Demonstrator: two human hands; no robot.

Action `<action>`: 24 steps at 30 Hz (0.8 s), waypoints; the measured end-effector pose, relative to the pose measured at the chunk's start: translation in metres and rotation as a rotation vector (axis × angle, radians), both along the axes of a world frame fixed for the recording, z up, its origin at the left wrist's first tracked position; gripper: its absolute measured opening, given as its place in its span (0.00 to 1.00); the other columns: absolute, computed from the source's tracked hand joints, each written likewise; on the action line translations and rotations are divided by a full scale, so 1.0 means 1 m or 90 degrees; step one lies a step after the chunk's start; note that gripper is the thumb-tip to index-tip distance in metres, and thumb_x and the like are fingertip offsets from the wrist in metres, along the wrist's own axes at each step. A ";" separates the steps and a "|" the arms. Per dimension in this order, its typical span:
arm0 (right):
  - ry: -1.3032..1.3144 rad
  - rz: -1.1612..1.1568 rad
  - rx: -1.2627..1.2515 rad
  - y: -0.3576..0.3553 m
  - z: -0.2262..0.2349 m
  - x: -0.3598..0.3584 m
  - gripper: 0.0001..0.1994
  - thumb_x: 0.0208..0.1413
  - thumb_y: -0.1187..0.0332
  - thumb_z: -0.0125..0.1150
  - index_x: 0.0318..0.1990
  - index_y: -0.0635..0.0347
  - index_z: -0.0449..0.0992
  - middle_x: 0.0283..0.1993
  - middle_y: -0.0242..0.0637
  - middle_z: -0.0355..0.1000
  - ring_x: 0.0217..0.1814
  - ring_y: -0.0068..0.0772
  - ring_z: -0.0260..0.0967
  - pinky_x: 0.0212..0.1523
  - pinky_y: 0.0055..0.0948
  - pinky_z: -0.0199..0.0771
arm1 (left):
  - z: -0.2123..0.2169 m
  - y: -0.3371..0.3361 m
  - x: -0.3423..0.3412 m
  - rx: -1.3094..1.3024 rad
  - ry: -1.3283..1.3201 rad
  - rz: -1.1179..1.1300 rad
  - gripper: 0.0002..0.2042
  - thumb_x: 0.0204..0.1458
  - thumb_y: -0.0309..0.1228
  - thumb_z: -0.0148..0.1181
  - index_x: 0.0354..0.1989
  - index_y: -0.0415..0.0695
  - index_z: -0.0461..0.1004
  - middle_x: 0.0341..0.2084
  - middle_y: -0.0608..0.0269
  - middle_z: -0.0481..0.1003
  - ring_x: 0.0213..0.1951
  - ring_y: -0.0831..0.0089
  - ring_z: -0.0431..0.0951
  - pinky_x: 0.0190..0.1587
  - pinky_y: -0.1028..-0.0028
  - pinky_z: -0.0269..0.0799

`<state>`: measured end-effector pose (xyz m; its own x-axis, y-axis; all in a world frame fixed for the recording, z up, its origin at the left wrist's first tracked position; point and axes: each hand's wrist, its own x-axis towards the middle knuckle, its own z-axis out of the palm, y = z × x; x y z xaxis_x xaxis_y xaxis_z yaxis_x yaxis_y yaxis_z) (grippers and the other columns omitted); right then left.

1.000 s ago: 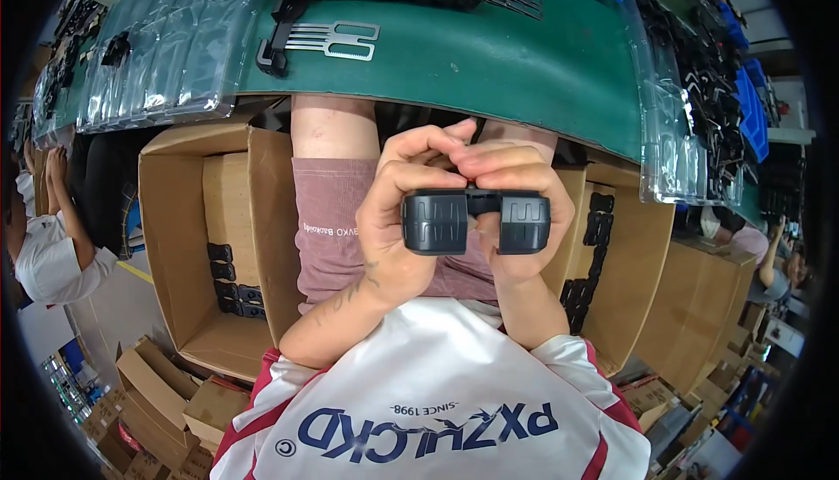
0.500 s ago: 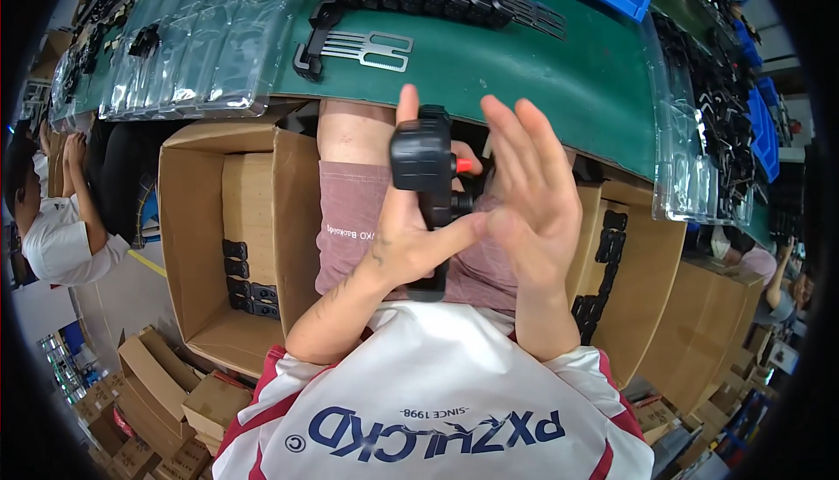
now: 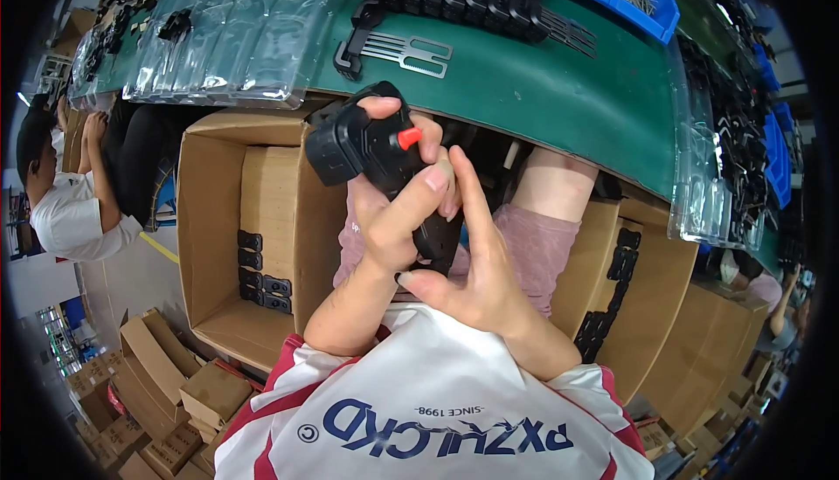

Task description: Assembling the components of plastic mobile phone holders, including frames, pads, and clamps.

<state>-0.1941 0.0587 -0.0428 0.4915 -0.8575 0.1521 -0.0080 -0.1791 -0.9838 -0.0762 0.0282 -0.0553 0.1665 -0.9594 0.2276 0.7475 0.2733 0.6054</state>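
A black plastic tool with a chunky head and a red button (image 3: 408,138) is tilted up to the left above my lap. My left hand (image 3: 391,222) is closed round its middle, thumb lying across the front and fingertips showing beside the red button. My right hand (image 3: 482,275) closes on the tool's lower part, its thumb by the bottom end and its fingers near the left thumb. Between the hands, part of the tool is hidden. On the bench ahead lies a black bracket with a slotted metal plate (image 3: 406,52), apart from both hands.
Beyond it, a row of similar black parts (image 3: 446,0) lines the green bench (image 3: 559,87). Blue bins (image 3: 651,0) hold red pieces and metal pins. Clear plastic trays (image 3: 236,34) lie left. Cardboard boxes (image 3: 210,218) with black parts flank my legs. A co-worker (image 3: 74,192) sits far left.
The tool has tipped and swung to the left, so its red button now faces me more. My right hand has gone from spread fingers to gripping its lower part. The view has shifted slightly.
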 end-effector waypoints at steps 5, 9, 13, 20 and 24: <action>0.059 -0.022 0.039 0.012 -0.005 -0.007 0.52 0.41 0.66 0.72 0.68 0.66 0.39 0.69 0.57 0.43 0.67 0.49 0.50 0.62 0.39 0.57 | -0.001 -0.003 0.004 0.009 0.071 0.008 0.30 0.44 0.14 0.46 0.58 0.52 0.53 0.35 0.53 0.64 0.19 0.73 0.65 0.20 0.77 0.64; 0.044 -0.084 -0.014 0.013 -0.014 -0.022 0.54 0.38 0.67 0.74 0.68 0.66 0.38 0.68 0.55 0.45 0.67 0.49 0.51 0.63 0.38 0.56 | 0.003 -0.010 0.001 0.020 0.092 0.056 0.32 0.45 0.15 0.46 0.60 0.51 0.50 0.35 0.53 0.63 0.19 0.73 0.65 0.21 0.76 0.66; -0.132 -0.023 0.067 0.001 -0.015 -0.016 0.55 0.37 0.68 0.74 0.68 0.66 0.38 0.69 0.52 0.46 0.66 0.47 0.53 0.63 0.37 0.56 | 0.002 -0.003 -0.012 0.027 -0.139 0.079 0.34 0.46 0.18 0.52 0.64 0.45 0.48 0.43 0.49 0.65 0.26 0.66 0.73 0.31 0.72 0.73; -0.298 -0.209 0.035 -0.115 0.042 -0.108 0.32 0.53 0.55 0.57 0.59 0.67 0.59 0.55 0.53 0.63 0.48 0.50 0.69 0.44 0.39 0.76 | 0.010 -0.012 0.011 -0.063 -0.426 -0.012 0.33 0.45 0.21 0.58 0.62 0.36 0.54 0.52 0.43 0.65 0.40 0.59 0.76 0.46 0.69 0.72; 0.032 -0.465 -0.084 -0.230 0.091 -0.206 0.31 0.60 0.51 0.49 0.61 0.69 0.59 0.56 0.50 0.65 0.51 0.43 0.69 0.48 0.31 0.71 | -0.006 0.006 0.046 -0.027 -0.398 -0.113 0.29 0.46 0.22 0.59 0.59 0.34 0.60 0.53 0.42 0.66 0.46 0.58 0.75 0.50 0.68 0.70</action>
